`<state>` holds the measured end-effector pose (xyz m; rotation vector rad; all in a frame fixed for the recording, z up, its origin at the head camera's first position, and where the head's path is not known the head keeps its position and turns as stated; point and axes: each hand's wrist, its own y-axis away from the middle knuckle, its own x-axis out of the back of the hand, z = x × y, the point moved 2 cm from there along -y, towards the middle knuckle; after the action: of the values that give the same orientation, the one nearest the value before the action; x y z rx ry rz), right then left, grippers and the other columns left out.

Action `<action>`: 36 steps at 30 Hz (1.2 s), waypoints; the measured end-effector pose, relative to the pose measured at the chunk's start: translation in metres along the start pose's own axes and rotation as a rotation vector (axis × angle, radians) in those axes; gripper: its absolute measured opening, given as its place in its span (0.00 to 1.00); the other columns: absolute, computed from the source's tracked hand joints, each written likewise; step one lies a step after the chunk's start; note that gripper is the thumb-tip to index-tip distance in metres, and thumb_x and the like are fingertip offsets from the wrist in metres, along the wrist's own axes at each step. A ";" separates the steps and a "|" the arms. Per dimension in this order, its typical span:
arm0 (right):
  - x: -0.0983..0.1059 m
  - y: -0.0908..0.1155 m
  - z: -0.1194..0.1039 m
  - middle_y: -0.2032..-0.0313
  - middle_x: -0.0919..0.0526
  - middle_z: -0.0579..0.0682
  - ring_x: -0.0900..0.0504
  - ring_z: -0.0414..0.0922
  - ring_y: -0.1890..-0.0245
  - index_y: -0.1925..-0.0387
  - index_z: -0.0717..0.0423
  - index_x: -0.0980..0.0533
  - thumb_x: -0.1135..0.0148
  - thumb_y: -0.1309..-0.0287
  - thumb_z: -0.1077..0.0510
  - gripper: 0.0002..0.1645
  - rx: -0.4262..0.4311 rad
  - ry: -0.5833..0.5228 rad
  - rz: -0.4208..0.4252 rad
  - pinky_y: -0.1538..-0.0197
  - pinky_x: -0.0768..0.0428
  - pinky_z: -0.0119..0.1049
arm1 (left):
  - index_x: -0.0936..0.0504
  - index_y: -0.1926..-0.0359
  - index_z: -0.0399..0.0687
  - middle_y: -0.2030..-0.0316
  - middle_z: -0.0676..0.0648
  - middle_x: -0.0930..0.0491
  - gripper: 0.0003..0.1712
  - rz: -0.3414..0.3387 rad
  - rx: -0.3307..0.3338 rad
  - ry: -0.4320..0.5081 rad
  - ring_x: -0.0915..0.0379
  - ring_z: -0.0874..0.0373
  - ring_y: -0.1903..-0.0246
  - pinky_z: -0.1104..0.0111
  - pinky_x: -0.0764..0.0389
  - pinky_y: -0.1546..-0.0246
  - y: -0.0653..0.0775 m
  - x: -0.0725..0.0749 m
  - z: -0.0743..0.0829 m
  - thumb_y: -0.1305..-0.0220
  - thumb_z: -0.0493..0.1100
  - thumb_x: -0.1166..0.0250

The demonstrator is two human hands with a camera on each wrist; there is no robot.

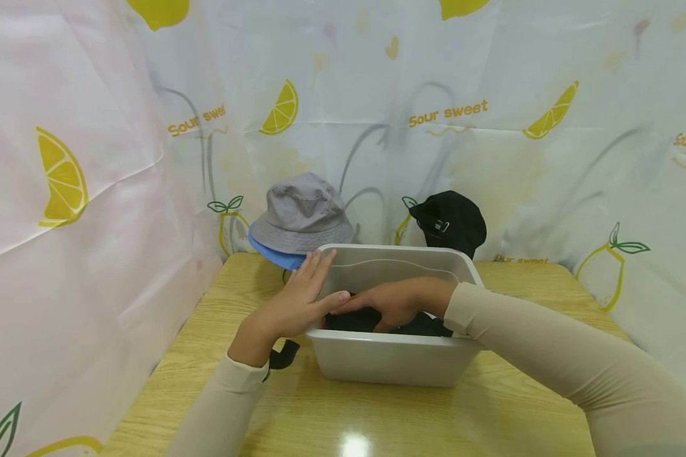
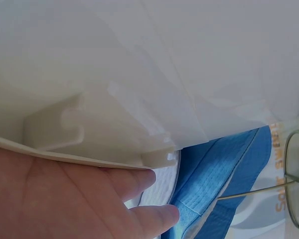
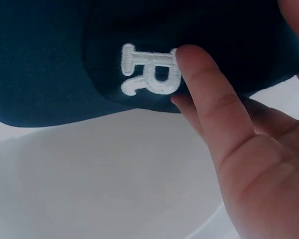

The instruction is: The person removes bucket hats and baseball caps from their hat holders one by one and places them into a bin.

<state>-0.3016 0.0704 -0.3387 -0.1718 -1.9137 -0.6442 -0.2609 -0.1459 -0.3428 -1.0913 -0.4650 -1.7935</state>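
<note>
A light grey plastic bin (image 1: 383, 362) stands on the table. My left hand (image 1: 294, 304) rests against its left rim, fingers straight; in the left wrist view that palm (image 2: 55, 199) lies along the rim's underside. My right hand (image 1: 397, 301) reaches down inside the bin. It pinches a dark baseball cap (image 3: 45, 64) bearing a white embroidered letter R (image 3: 152, 69), thumb across the front panel and other fingers partly hidden behind. Dark fabric (image 1: 351, 319) shows around that hand in the head view; the rest of the bin's contents is hidden.
Behind the bin on the left, a grey bucket hat (image 1: 305, 212) sits above a blue hat (image 1: 274, 252). A black cap (image 1: 454, 222) is propped up at the back right. Lemon-print sheets (image 1: 389, 152) hang around the wooden table (image 1: 251, 279).
</note>
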 end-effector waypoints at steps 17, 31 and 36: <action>-0.005 -0.005 -0.004 0.23 0.37 0.41 0.33 0.39 0.29 0.19 0.38 0.41 0.32 0.37 0.64 0.50 0.062 0.065 0.001 0.25 0.33 0.41 | 0.65 0.16 0.65 0.16 0.41 0.67 0.51 -0.005 -0.010 0.001 0.76 0.44 0.17 0.39 0.61 0.21 -0.003 0.001 -0.001 0.27 0.77 0.55; 0.000 -0.004 0.001 0.23 0.36 0.39 0.32 0.41 0.29 0.19 0.35 0.41 0.27 0.38 0.60 0.51 0.028 0.035 -0.001 0.25 0.34 0.44 | 0.64 0.16 0.63 0.17 0.40 0.66 0.51 0.004 -0.017 0.004 0.75 0.43 0.18 0.38 0.59 0.22 -0.001 0.002 0.000 0.27 0.76 0.54; 0.003 0.001 0.000 0.23 0.36 0.37 0.32 0.41 0.28 0.20 0.32 0.42 0.25 0.39 0.56 0.52 -0.006 0.008 0.008 0.24 0.34 0.43 | 0.64 0.16 0.64 0.17 0.40 0.66 0.51 0.003 -0.012 0.002 0.75 0.44 0.17 0.38 0.59 0.22 -0.001 0.001 0.000 0.27 0.76 0.54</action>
<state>-0.3026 0.0705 -0.3361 -0.1805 -1.9032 -0.6438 -0.2620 -0.1459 -0.3422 -1.0978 -0.4518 -1.7971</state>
